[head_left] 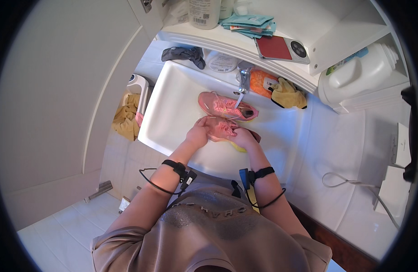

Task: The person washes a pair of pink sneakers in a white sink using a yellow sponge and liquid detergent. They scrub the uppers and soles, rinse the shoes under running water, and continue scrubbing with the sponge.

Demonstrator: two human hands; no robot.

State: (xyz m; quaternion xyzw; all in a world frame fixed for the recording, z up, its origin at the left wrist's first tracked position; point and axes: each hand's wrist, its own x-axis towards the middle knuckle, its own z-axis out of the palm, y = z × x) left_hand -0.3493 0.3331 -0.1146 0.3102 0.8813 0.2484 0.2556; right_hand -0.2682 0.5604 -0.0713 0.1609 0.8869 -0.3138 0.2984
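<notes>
Both of my hands are on a pink sneaker with a yellow-green sole, held low in a white sink. My left hand grips its toe end, fingers over the upper. At the heel end, my right hand holds the shoe by its opening, with some fingers hidden inside or behind it. Just beyond lies a second pink sneaker, touching or nearly touching the first. Water runs from the chrome tap onto the second shoe near its opening.
Behind the sink sit a dark cloth, a round tub, an orange package and a yellow cloth. Above, a shelf holds a phone and teal packets. A white jug stands right; a cabinet door fills the left.
</notes>
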